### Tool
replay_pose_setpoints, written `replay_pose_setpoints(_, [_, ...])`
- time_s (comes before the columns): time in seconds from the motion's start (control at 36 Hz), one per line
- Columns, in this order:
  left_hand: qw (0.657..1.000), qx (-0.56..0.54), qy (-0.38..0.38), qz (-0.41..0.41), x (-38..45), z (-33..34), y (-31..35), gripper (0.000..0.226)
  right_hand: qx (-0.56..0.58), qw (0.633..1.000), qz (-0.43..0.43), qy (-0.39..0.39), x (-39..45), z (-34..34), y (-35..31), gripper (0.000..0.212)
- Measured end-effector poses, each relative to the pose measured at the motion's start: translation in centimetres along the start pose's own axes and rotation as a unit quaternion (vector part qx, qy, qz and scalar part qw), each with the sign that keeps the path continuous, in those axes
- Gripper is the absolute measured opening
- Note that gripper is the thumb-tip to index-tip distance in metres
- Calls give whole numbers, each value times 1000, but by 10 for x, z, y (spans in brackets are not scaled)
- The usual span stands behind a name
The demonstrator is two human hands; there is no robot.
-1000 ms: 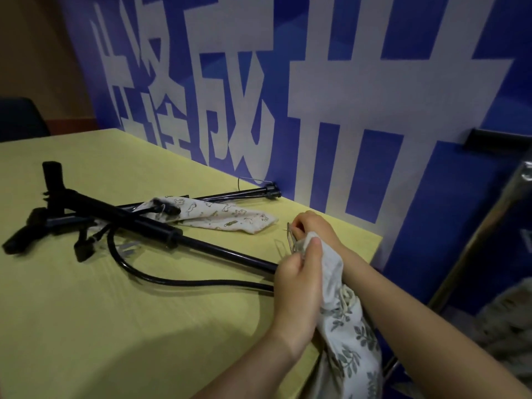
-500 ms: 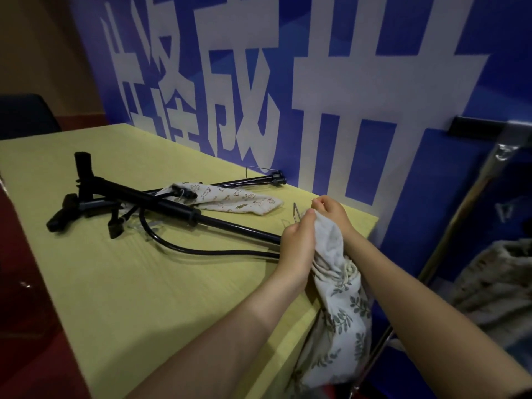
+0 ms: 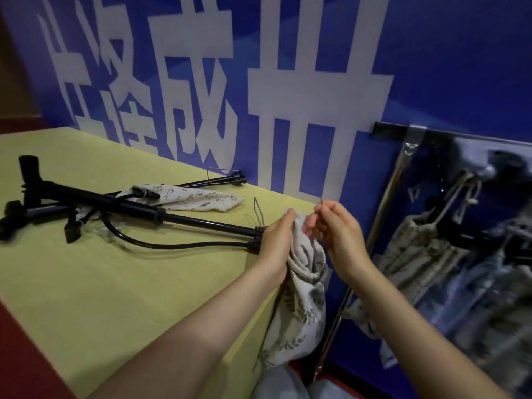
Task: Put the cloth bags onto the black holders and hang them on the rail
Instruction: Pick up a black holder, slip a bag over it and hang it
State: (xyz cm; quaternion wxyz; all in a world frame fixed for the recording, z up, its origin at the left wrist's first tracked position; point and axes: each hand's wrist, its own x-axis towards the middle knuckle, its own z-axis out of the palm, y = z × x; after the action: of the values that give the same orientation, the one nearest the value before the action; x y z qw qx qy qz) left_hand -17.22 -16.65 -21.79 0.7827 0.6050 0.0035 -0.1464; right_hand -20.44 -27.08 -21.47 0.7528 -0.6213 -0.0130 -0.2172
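A person's two bare hands work a cream cloth bag [image 3: 302,286] printed with grey-green leaf sprigs at the right-hand edge of a yellow-green table [image 3: 95,283]. The bag is bunched into folds at its top and hangs limp down past the table's edge, between the two forearms. The left hand [image 3: 275,243] is curled round the gathered top from the left, fingertips pressed into the fabric. The right hand [image 3: 335,233], just right of the bag's mouth, pinches something thin between thumb and forefinger; it looks like a wire or cord, but what it is cannot be made out. A thin wire loop [image 3: 257,211] stands up just left of the left hand.

Farther left on the table lies a second cloth bag [image 3: 195,200], pale with small brown figures, spread flat and partly under a jumble of black holders [image 3: 115,201] whose long rods reach as far as the left hand. A curved black cable [image 3: 149,243] arcs along the near side of them.

Behind the table stands a blue wall banner [image 3: 288,82] with large white characters. To the right, a rail [image 3: 403,133] carries several bags already hung [image 3: 426,249], blurred, with a slanted metal pole [image 3: 383,214] in front.
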Motion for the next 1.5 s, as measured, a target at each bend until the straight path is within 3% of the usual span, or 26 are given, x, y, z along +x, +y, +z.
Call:
replay_pose_setpoints(0.17, [996,73,-40,16,-16,6,-16,43,-3,997,69,36,-40,-20,27,22])
replay_pose_setpoints(0.25, [997,59,-48,-5,-20,11,-15,46,-122,987,100,30,-54,-31,41,27])
replay_pose_setpoints(0.42, [989,-41,-122,-74,-23,16,-20,47,-345,923,155,-76,-75,-44,80,23])
replay_pose_setpoints(0.56, [972,-119,-169,-116,-20,9,-18,33,-509,849,135,-52,-88,-67,81,21])
replay_pose_setpoints(0.64, [971,-123,-169,-119,-20,10,-20,28,-529,840,117,-23,-89,-85,79,29])
replay_pose_setpoints(0.75, [968,-109,-190,-119,-23,14,-23,28,-506,850,148,11,-87,-101,70,32])
replay_pose_setpoints(0.92, [972,-97,-173,-127,-20,16,-26,26,-494,851,175,26,-83,-113,63,15])
replay_pose_setpoints(1.06, [975,-111,-149,-123,-15,11,-24,25,-471,867,166,-6,-76,-110,60,26])
replay_pose_setpoints(1.14, [977,-117,-136,-117,-13,8,-20,26,-454,876,163,-4,-76,-106,56,49])
replay_pose_setpoints(1.28, [973,-158,-113,-126,-10,4,-15,31,-408,909,86,-21,-82,-105,60,63])
replay_pose_setpoints(1.39, [972,-185,-98,-107,-8,1,-5,29,-378,925,-30,7,-85,-105,59,48])
replay_pose_setpoints(1.5, [976,-182,-105,-64,-9,-2,10,29,-302,953,-24,2,-75,-95,54,42])
